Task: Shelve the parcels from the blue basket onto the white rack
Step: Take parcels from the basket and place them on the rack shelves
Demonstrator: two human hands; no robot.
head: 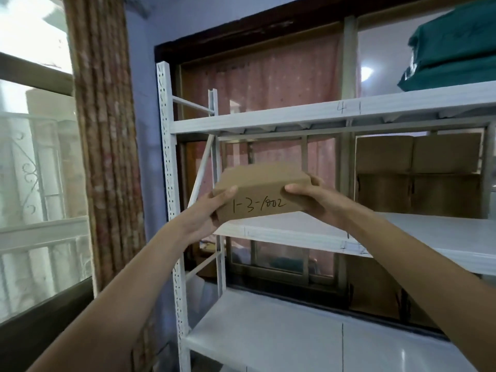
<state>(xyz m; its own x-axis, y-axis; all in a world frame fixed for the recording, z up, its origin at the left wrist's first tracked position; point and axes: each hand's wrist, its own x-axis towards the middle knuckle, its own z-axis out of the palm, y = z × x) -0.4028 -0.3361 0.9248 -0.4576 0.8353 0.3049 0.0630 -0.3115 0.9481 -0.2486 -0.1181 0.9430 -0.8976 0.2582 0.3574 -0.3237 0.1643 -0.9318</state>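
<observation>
A small brown cardboard parcel (264, 183) with "1-3-1002" handwritten on its front is held up in front of the white rack (167, 162). My left hand (214, 208) grips its left end, thumb on top. My right hand (319, 202) grips its right end. The parcel hovers just above the left front edge of the middle shelf (300, 234), tilted slightly. The blue basket is out of view.
Several brown boxes (418, 173) stand stacked at the right on the middle shelf. A dark green bundle (453, 49) lies on the top shelf. A lower shelf (281, 334) is bare white. A window with a patterned curtain (104, 130) is at the left.
</observation>
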